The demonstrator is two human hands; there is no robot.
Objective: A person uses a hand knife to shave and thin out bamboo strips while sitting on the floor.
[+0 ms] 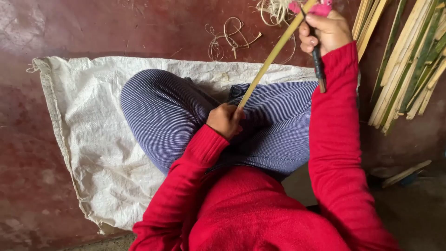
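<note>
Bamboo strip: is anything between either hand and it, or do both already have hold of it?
Nothing visible stands between. The left hand grips the bamboo strip at its lower end over the lap. The right hand holds it higher up, together with a dark-handled tool. Its top end runs out of frame.

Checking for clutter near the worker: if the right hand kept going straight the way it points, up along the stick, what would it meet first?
The right hand would likely first reach the pink piece on the bamboo stick; depth is unclear.
</note>
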